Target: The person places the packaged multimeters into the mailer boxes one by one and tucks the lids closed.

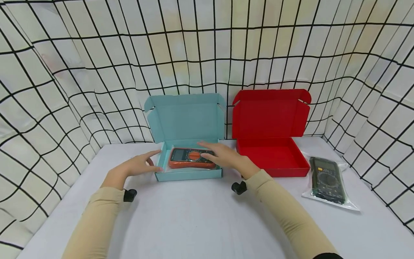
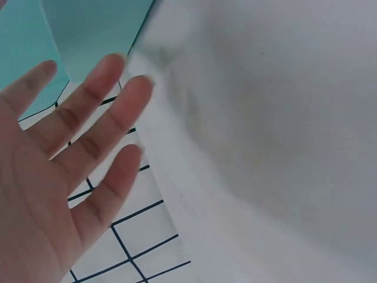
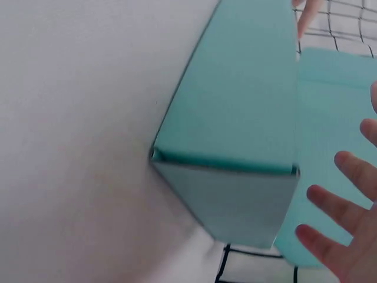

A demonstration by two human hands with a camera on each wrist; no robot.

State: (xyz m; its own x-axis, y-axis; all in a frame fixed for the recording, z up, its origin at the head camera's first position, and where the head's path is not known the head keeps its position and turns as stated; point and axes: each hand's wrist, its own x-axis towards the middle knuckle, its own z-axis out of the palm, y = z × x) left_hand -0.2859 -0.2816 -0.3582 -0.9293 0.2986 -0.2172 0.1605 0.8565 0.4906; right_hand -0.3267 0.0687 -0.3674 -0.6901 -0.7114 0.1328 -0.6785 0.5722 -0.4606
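Note:
In the head view an orange-and-black multimeter [image 1: 194, 155], with clear plastic around it, lies inside the open light-teal box [image 1: 189, 175]. My left hand [image 1: 136, 165] is at the box's left end, thumb and fingers apart near its wall; whether they touch it I cannot tell. The left wrist view shows that hand [image 2: 82, 159] with spread fingers and nothing held. Over the right end of the multimeter reaches my right hand [image 1: 223, 154], its fingers extended. In the right wrist view the right hand [image 3: 359, 242] is spread beside the box's outer wall [image 3: 235, 106].
A red box [image 1: 273, 172] with its lid raised stands right of the teal one. Farther right, a dark multimeter [image 1: 327, 180] in a clear bag lies on the white tabletop [image 1: 194, 223]. White cloth with a black grid [image 1: 194, 46] encloses the back and sides.

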